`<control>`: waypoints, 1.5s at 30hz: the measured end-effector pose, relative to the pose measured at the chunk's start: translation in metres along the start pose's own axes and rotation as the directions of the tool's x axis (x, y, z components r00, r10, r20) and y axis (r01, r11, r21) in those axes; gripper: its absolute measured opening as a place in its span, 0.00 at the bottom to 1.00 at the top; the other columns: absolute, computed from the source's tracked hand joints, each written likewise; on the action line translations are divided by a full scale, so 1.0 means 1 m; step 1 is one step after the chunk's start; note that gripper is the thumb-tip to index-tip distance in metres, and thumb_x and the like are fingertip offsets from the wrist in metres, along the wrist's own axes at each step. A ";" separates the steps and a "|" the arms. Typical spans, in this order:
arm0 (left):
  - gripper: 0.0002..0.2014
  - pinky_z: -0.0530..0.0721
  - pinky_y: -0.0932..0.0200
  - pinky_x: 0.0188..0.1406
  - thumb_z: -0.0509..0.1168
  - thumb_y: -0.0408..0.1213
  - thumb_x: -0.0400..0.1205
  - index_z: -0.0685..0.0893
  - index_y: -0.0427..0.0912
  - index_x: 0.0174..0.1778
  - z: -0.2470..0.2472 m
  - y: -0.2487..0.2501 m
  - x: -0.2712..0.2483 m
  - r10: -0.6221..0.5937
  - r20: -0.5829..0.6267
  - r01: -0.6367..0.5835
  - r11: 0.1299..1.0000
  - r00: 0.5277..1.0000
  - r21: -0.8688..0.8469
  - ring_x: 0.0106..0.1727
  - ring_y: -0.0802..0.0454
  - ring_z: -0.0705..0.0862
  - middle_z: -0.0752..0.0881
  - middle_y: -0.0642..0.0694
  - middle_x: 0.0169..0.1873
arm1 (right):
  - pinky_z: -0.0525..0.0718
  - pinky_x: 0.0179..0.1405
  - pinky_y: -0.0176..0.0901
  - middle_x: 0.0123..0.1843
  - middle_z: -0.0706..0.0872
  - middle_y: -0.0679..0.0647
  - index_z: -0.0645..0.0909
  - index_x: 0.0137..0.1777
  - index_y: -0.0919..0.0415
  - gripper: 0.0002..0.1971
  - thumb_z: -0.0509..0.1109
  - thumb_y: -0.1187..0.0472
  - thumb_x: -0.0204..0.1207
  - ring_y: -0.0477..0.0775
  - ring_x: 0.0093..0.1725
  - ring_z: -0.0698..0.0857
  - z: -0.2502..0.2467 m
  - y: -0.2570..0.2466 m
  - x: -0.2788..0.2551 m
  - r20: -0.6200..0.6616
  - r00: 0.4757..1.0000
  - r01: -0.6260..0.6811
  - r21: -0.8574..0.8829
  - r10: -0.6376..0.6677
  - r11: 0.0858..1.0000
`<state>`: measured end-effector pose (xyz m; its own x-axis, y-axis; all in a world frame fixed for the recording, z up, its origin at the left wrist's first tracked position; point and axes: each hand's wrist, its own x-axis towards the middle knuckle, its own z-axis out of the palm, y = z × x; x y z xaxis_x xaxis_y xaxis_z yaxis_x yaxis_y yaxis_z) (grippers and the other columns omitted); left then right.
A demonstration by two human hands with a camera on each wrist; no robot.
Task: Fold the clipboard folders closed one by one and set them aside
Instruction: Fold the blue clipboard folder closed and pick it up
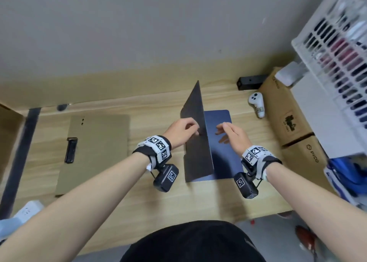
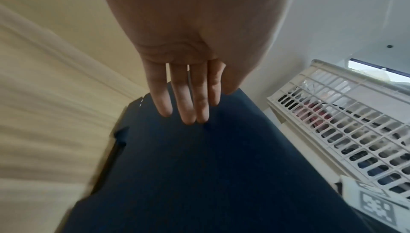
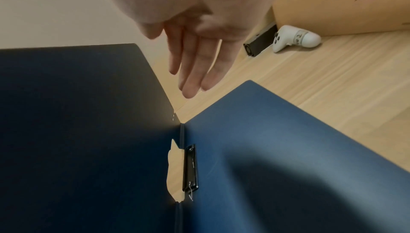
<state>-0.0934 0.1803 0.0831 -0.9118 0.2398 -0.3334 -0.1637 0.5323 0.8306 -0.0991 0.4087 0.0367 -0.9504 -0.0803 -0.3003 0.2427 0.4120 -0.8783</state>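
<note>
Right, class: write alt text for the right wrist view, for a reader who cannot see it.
A navy clipboard folder lies half open on a wooden table, its left cover raised and a black clip by the spine. The open right hand hovers above; a white controller lies beyond.

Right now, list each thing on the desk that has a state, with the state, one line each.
Blue folder: half open, left cover raised, right half flat on the desk.
Black clip: inside the blue folder by the fold, lying flat.
Tan folder: flat on the desk, left of the blue one.
Left hand: fingers straight against the raised cover.
Right hand: open, over the flat half.
</note>
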 end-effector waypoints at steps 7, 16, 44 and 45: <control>0.08 0.85 0.53 0.53 0.63 0.34 0.80 0.86 0.45 0.49 0.048 -0.043 0.019 -0.217 -0.037 0.219 0.973 0.975 0.076 0.50 0.44 0.88 0.91 0.43 0.49 | 0.80 0.59 0.49 0.50 0.87 0.45 0.83 0.54 0.50 0.19 0.56 0.41 0.81 0.48 0.50 0.84 -0.027 0.042 -0.008 -0.092 0.988 -0.110 0.116 0.121 0.987; 0.24 0.79 0.51 0.66 0.66 0.34 0.80 0.74 0.36 0.72 0.082 -0.107 0.017 -0.531 -0.107 0.537 0.842 0.840 0.040 0.65 0.41 0.81 0.81 0.40 0.66 | 0.81 0.60 0.56 0.56 0.86 0.61 0.80 0.58 0.60 0.16 0.64 0.56 0.72 0.64 0.56 0.84 -0.022 0.118 0.002 -0.066 0.964 -0.264 -0.292 0.256 0.919; 0.12 0.88 0.55 0.46 0.69 0.23 0.79 0.81 0.35 0.58 -0.088 -0.149 -0.083 -0.538 -0.192 0.325 0.717 0.821 -0.617 0.48 0.43 0.88 0.89 0.40 0.47 | 0.85 0.54 0.58 0.43 0.87 0.59 0.81 0.42 0.59 0.05 0.68 0.62 0.79 0.57 0.43 0.84 0.141 0.021 0.032 0.106 0.967 -0.234 0.006 0.233 0.972; 0.13 0.88 0.57 0.43 0.69 0.23 0.80 0.80 0.35 0.60 -0.102 -0.158 -0.093 -0.543 -0.217 0.314 0.717 0.811 -0.622 0.47 0.45 0.88 0.88 0.40 0.49 | 0.84 0.53 0.59 0.42 0.85 0.60 0.81 0.42 0.59 0.05 0.68 0.64 0.79 0.58 0.43 0.84 0.158 0.012 0.034 0.135 0.968 -0.216 0.005 0.213 0.976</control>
<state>-0.0215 -0.0084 0.0283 -0.7324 -0.2702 -0.6249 -0.6381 -0.0478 0.7685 -0.0978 0.2674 -0.0429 -0.8418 -0.1126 -0.5280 0.4430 0.4148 -0.7948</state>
